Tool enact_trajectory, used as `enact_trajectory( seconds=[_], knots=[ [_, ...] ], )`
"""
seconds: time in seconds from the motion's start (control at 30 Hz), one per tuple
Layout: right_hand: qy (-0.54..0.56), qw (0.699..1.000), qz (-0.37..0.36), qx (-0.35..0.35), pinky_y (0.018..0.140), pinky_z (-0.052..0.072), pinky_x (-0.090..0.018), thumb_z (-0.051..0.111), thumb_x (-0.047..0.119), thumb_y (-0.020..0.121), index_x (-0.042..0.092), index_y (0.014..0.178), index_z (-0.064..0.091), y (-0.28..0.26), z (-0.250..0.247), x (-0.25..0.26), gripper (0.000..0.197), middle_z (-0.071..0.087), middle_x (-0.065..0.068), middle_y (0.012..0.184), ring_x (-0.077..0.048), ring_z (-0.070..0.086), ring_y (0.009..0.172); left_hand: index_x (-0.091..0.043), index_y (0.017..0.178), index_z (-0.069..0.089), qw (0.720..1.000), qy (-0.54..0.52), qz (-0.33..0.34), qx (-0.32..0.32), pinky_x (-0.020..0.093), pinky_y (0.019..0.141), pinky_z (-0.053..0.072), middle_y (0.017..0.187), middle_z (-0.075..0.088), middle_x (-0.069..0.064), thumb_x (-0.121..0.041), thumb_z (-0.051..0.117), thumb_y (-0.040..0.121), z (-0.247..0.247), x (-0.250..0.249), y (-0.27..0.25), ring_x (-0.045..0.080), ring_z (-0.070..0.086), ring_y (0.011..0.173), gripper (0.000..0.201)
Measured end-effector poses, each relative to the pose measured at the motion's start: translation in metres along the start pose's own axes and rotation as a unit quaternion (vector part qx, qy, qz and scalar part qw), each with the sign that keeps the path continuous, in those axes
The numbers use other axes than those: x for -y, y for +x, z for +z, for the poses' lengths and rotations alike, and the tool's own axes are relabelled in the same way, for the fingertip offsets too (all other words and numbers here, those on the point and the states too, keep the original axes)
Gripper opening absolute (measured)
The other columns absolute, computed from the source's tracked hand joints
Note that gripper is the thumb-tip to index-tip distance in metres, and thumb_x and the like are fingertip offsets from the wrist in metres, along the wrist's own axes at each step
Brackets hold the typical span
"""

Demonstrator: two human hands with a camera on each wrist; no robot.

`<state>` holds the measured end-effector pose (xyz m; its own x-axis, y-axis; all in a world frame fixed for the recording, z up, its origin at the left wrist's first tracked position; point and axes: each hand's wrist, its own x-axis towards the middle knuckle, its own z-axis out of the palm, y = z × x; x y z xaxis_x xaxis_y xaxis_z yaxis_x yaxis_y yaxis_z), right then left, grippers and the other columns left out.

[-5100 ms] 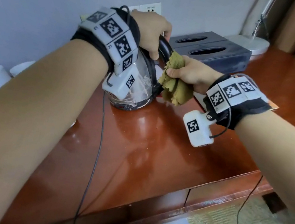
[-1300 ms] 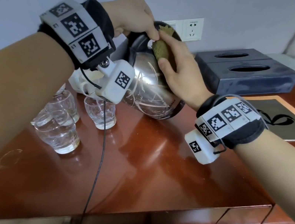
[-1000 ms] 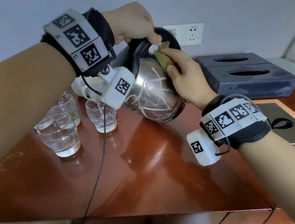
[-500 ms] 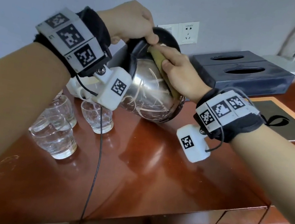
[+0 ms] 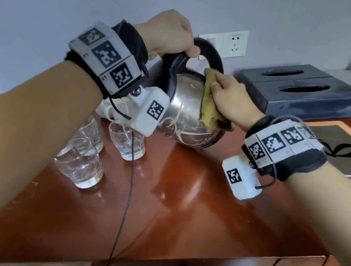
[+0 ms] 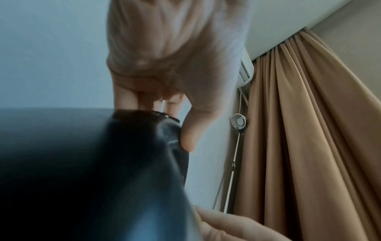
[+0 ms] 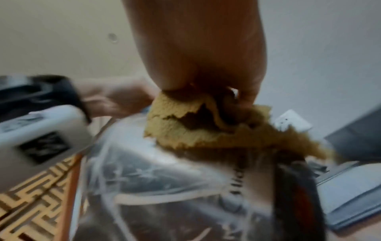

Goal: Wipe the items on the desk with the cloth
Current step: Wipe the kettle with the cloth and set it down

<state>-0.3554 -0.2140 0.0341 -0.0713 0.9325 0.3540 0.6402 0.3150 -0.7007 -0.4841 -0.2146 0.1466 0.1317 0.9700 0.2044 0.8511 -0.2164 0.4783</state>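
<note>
Wiping: right hand (image 5: 229, 97) curls its fingers over the yellow-brown cloth (image 5: 209, 102), pressing it on the steel kettle (image 5: 184, 115) flank.
Holding: left hand (image 5: 170, 32) clenches the black handle (image 5: 209, 50), tilting the kettle over the desk (image 5: 179, 214).
Progress: kettle under way; three glasses (image 5: 79, 163) and tissue box (image 5: 302, 89) probably remain.
Change: cloth has slid from the lid rim down the body.

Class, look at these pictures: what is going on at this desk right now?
A person is wiping a steel kettle. The left hand grips its black handle and tips it over the desk. The right hand presses a yellow cloth against its side. Three glasses stand beside it.
</note>
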Motion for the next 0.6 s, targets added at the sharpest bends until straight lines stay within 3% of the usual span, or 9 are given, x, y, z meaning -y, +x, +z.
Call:
enact_trajectory(
  seconds=[0.1,0.2,0.33,0.4,0.5,0.6],
  knots=[
    [0.007,1.0,0.0,-0.005,0.114,0.017,-0.03,0.033,0.011,0.099,0.02,0.143,0.038,-0.004,0.001,-0.002,0.046,0.042,-0.009,0.144,-0.028,0.035,0.133,-0.016,0.109,0.06,1.0,0.014,-0.003,-0.001,0.012,0.029,0.02,0.075,0.051,-0.002,-0.029,0.066,0.089,0.0,0.0,-0.001,0.011,0.043,0.06,0.024],
    [0.004,0.996,-0.088,-0.003,0.097,0.013,-0.015,0.038,0.008,0.097,0.02,0.148,0.026,-0.024,0.007,0.008,0.054,0.028,-0.003,0.15,-0.027,0.027,0.129,-0.018,0.104,0.06,1.0,0.006,-0.008,0.0,0.012,0.028,0.021,0.074,0.051,-0.004,-0.029,0.067,0.088,0.002,0.0,0.002,0.01,0.045,0.062,0.021],
    [-0.015,0.984,-0.179,-0.016,0.092,0.013,-0.013,0.047,0.005,0.093,0.017,0.148,0.023,-0.048,0.02,0.018,0.062,0.026,-0.003,0.151,-0.017,0.022,0.116,-0.018,0.095,0.059,0.999,-0.026,-0.018,-0.006,0.013,0.039,0.027,0.081,0.058,0.002,-0.029,0.069,0.085,0.002,0.006,0.003,0.017,0.051,0.07,0.018],
    [-0.025,0.992,-0.121,-0.032,0.098,0.016,-0.018,0.043,0.009,0.095,0.017,0.149,0.022,-0.04,0.019,0.012,0.058,0.027,-0.006,0.15,-0.024,0.027,0.122,-0.019,0.097,0.059,0.999,-0.031,-0.024,-0.004,0.008,0.032,0.019,0.082,0.059,0.002,-0.028,0.068,0.086,0.0,0.01,0.0,0.017,0.051,0.069,0.017],
    [-0.025,0.997,0.079,0.007,0.106,0.023,-0.032,0.032,0.016,0.1,0.007,0.139,0.038,-0.01,0.009,-0.016,0.041,0.039,-0.017,0.141,-0.035,0.036,0.127,-0.02,0.1,0.058,0.999,-0.028,-0.026,-0.006,0.008,0.03,0.014,0.086,0.06,0.005,-0.032,0.067,0.087,-0.003,0.014,-0.001,0.019,0.05,0.077,0.02],
    [-0.01,0.992,0.126,0.02,0.103,0.031,-0.034,0.031,0.014,0.099,0.002,0.128,0.048,-0.007,0.006,-0.029,0.036,0.047,-0.022,0.134,-0.037,0.043,0.124,-0.018,0.104,0.059,1.0,-0.024,-0.019,-0.005,0.007,0.03,0.014,0.086,0.059,0.006,-0.032,0.066,0.087,-0.001,0.012,0.001,0.019,0.048,0.079,0.023]
  ],
)
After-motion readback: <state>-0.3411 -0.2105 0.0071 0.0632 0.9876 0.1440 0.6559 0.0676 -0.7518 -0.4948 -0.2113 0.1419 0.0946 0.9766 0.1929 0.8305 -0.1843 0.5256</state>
